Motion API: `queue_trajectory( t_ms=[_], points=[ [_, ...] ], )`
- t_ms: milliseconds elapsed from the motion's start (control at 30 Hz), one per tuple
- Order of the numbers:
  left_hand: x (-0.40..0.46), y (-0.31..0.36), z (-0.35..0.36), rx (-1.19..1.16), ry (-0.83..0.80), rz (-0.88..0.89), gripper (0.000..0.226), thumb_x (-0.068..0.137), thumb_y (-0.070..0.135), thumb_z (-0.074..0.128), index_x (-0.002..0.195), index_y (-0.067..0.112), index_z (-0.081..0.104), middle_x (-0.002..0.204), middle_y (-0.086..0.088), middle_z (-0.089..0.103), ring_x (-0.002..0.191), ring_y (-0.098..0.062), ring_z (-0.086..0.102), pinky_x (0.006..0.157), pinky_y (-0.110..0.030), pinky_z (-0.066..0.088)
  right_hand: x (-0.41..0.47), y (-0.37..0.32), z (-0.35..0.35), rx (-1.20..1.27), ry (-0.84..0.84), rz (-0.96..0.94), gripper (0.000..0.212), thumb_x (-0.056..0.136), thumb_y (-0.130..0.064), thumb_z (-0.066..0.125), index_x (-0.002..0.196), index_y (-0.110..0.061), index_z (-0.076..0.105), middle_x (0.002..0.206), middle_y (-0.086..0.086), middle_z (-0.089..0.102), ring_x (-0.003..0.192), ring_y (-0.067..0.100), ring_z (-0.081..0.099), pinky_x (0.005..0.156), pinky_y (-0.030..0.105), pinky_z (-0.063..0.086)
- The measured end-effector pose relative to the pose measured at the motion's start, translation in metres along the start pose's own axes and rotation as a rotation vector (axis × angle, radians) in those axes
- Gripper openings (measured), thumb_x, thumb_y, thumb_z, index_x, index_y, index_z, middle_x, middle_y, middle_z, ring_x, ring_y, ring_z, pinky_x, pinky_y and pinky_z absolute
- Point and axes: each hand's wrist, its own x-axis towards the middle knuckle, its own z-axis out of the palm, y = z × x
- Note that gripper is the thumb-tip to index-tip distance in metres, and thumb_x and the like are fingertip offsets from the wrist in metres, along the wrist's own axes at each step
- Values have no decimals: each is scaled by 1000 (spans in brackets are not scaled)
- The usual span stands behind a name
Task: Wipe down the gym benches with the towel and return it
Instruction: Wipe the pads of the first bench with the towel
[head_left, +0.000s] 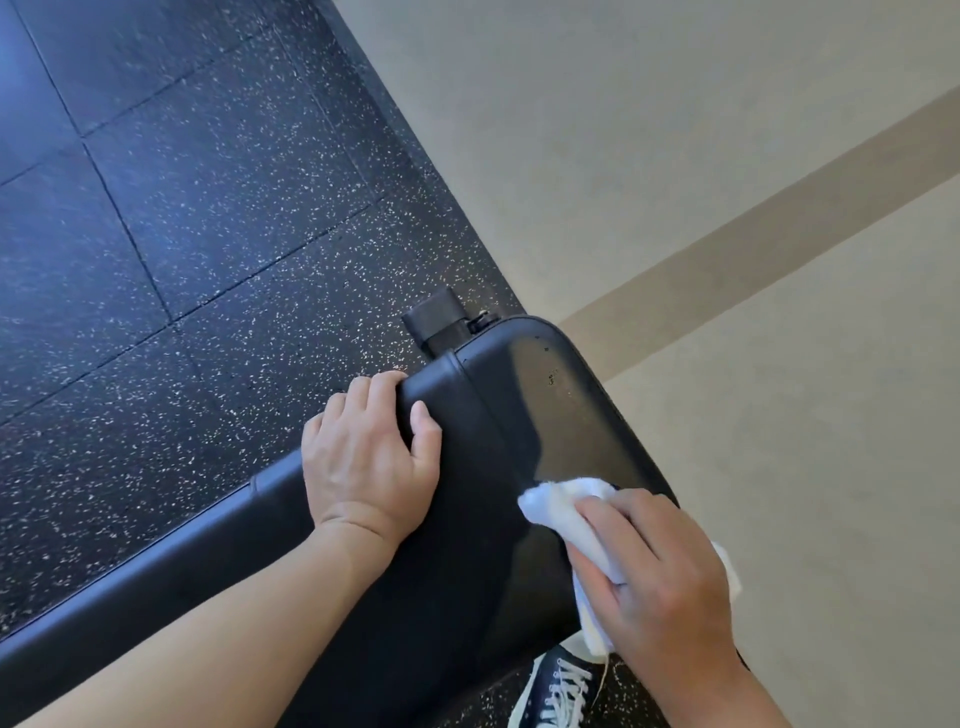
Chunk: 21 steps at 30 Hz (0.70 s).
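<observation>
On the surface (498, 415): your towel (558, 506), white, bunched, near its right edge.
Right hand (660, 577): fingers curled over towel, pressing it down.
Left hand (369, 457): grips the surface's left edge, thumb on top.

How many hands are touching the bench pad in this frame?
2. The left hand grips the pad's left edge, fingers curled over it. The right hand presses the white towel onto the pad near its right edge.
</observation>
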Motion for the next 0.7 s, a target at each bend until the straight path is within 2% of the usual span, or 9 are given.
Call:
queue_trajectory(
  t_ms=[133, 300, 400, 467, 567, 700],
  points=[
    [-1, 0, 1, -2, -5, -3, 49, 95, 45, 36, 123, 17, 63, 112, -6, 66, 101, -35, 59, 89, -46, 40, 27, -1, 8, -25, 23, -12, 14, 101, -25, 66, 97, -13, 71, 89, 1, 57, 71, 24, 48, 61, 36, 45],
    [0, 1, 0, 8, -24, -6, 52, 94, 47, 32, 124, 17, 62, 113, -6, 66, 102, -34, 59, 90, -46, 39, 139, -28, 47, 51, 141, 79, 17, 93, -18, 71, 78, -10, 67, 76, 7, 54, 64, 30, 51, 56, 42, 43],
    [1, 2, -1, 9, -26, -7, 55, 94, 48, 30, 125, 17, 62, 115, -7, 66, 104, -35, 59, 91, -47, 40, 178, -45, 64, 45, 98, 67, 25, 86, -17, 78, 70, -10, 60, 76, 8, 54, 65, 31, 53, 54, 37, 37],
    [1, 2, -1, 5, -30, -9, 56, 94, 49, 29, 126, 17, 62, 114, -7, 66, 105, -35, 59, 92, -48, 39, 178, -45, 63, 55, 80, 50, 25, 87, -17, 78, 70, -9, 60, 77, 8, 54, 66, 31, 54, 53, 38, 39],
    [0, 3, -1, 6, -29, -5, 55, 94, 49, 30, 125, 17, 62, 114, -7, 65, 105, -36, 59, 92, -47, 39, 145, -28, 48, 70, 102, 71, 18, 95, -21, 69, 82, -9, 68, 80, 7, 55, 71, 30, 53, 60, 44, 44],
    [0, 2, 0, -3, -19, -4, 50, 95, 46, 34, 124, 16, 62, 113, -7, 66, 102, -36, 60, 90, -48, 42, 68, 6, 19, 57, 77, 36, 8, 98, -19, 69, 96, -12, 73, 86, 3, 54, 73, 26, 51, 63, 40, 46]
  ],
)
